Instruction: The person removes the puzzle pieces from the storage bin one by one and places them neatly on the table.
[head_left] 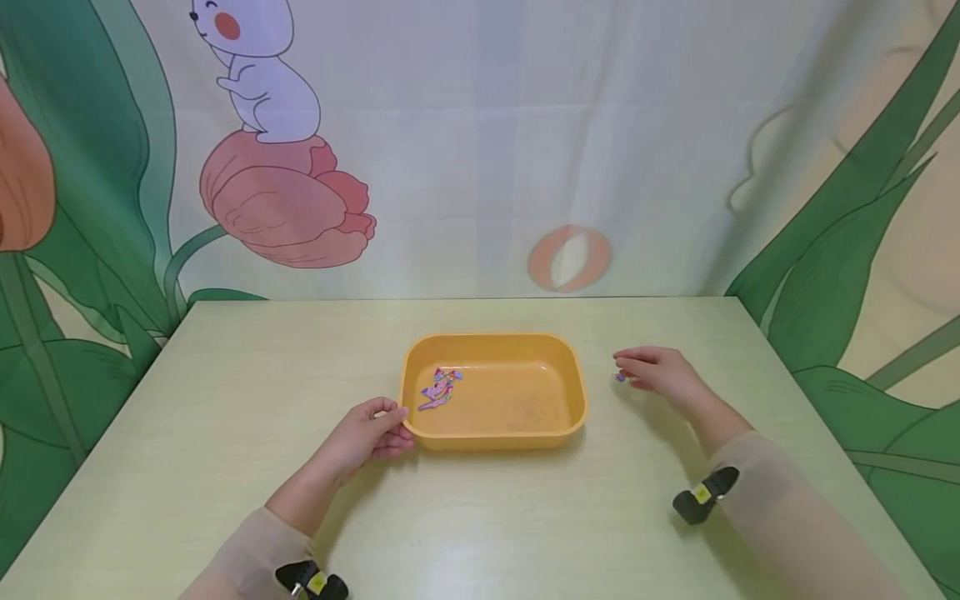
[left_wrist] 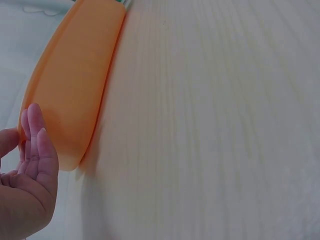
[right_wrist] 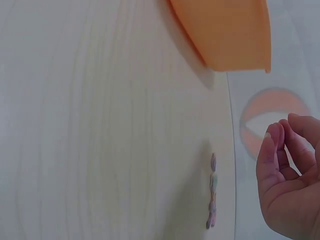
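My left hand [head_left: 375,429] grips the left end of a yellow-orange plastic tray [head_left: 495,440]. Its thumb lies at the rim and the fingers lie along the outer wall [left_wrist: 75,75]. Inside the tray, toward the left, is a small cluster of purple, pink and multicoloured pieces [head_left: 438,390]. To the right of the tray my right hand [head_left: 654,371] hovers over the table, fingers loosely bent and nothing seen between them. Beneath it, a narrow multicoloured strip of small pieces [right_wrist: 212,190] lies on the table, mostly covered by the hand in the head view.
The tray stands on a pale wood-grain table [head_left: 495,517]. Behind the table's far edge hangs a printed curtain [head_left: 465,167] with flowers, leaves and an animal. Each sleeve carries a black wrist camera [head_left: 705,496].
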